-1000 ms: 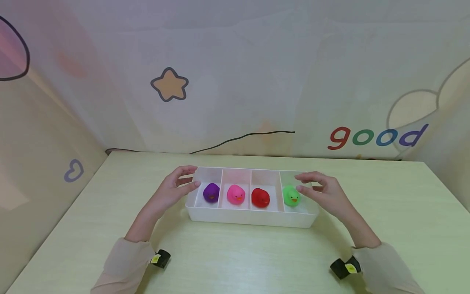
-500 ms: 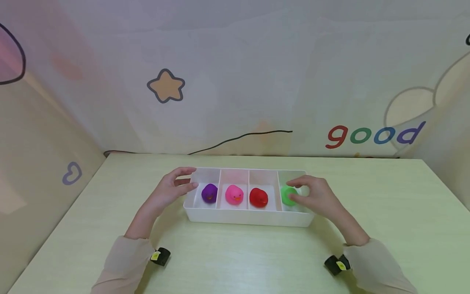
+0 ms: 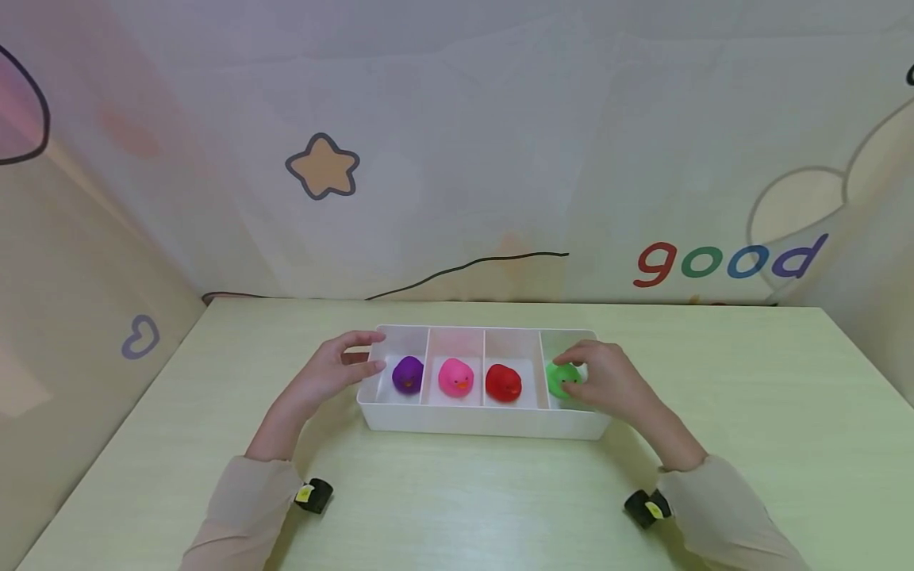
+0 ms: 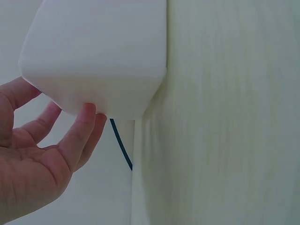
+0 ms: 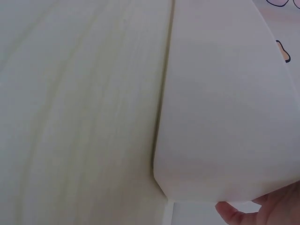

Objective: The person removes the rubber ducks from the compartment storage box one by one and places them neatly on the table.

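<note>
A white divided tray (image 3: 485, 422) holds a row of small toy ducks, one per compartment. From left to right they are a purple duck (image 3: 408, 375), a pink duck (image 3: 455, 377), a red duck (image 3: 503, 383) and a green duck (image 3: 559, 378). My left hand (image 3: 332, 369) grips the tray's left end, thumb and index at the rim; in the left wrist view its other fingers touch the outer wall. Thumb and index of my right hand (image 3: 607, 381) pinch the green duck in the rightmost compartment, partly covering it. The right wrist view shows only its fingertips by the tray's end.
The pale wooden tabletop (image 3: 457, 500) spreads around the tray. Behind it stands a printed backdrop (image 3: 457, 159) with a star and the word "good". Black wrist devices (image 3: 313, 496) sit at both sleeves.
My right hand has moved left and in over the green duck, its thumb and index closing around it. The left hand stays at the tray's left end with only a slight shift.
</note>
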Tool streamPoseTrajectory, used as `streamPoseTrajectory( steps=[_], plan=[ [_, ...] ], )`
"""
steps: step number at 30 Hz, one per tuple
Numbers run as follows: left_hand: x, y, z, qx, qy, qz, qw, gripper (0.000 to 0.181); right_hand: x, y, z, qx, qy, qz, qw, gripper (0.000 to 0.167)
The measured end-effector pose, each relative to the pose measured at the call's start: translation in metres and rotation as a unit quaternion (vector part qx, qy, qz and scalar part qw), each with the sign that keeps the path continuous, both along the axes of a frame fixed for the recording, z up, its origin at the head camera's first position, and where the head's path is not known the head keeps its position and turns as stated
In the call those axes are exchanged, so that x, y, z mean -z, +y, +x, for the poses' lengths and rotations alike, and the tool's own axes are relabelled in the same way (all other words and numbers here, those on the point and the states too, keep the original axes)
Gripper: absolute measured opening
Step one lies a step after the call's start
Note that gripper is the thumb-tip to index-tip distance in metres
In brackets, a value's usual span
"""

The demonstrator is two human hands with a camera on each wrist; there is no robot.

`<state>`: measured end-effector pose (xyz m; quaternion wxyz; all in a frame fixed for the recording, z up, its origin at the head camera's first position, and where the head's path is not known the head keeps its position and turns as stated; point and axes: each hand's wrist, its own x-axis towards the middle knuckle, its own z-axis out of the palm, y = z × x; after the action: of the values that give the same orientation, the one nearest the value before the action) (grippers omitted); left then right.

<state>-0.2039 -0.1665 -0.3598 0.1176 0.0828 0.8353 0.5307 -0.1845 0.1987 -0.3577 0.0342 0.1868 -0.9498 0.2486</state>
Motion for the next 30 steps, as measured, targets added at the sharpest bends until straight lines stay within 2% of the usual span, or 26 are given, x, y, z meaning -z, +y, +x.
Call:
streamPoseTrajectory(
  steps=[6,13,20,27,30],
  plan=[
    [0.002,-0.002,0.0,0.015,-0.005,0.016,0.9997,0.049,-0.003,-0.003,-0.002,-0.008,-0.008,0.028,0.9995,0.027],
    [0.004,-0.003,-0.002,0.013,-0.007,0.011,0.9998,0.049,-0.004,-0.003,-0.002,-0.009,-0.004,0.038,0.9992,0.027],
    [0.006,-0.003,-0.002,0.009,-0.004,0.013,0.9999,0.05,-0.011,0.001,0.002,-0.004,-0.002,0.002,1.0,0.028],
    [0.006,-0.002,-0.001,0.006,-0.004,0.008,0.9999,0.05,-0.017,0.011,0.005,0.001,0.03,-0.037,0.9988,0.03],
    [0.005,-0.002,-0.001,0.007,-0.002,0.011,0.9999,0.049,-0.02,0.015,0.006,0.009,0.032,-0.053,0.998,0.031]
  ],
)
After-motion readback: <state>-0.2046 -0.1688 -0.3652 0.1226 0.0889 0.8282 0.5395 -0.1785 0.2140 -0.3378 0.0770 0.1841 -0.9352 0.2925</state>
